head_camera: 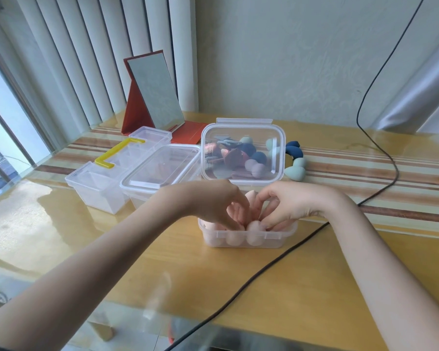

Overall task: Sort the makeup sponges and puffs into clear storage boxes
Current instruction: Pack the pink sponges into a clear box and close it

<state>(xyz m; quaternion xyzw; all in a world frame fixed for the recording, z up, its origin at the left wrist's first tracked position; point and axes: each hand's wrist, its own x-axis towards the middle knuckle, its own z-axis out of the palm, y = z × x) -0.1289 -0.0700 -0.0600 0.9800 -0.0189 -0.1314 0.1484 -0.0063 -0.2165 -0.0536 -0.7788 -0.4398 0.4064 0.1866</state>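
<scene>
Both hands reach into small clear box at table centre, packed with pink sponges. Left hand fingers curl down among sponges; whether it pinches one cannot tell, fingertips hidden. Right hand likewise curled, grip unclear. Box's raised lid stands behind hands; through it, blurred blue, green, mauve sponges. More sponges right of lid. Closed clear box and yellow-handled organiser at left. Black cable crosses table.

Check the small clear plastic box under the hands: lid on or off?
Off. The small clear plastic box has an open top; both hands reach inside among pink sponges.
</scene>
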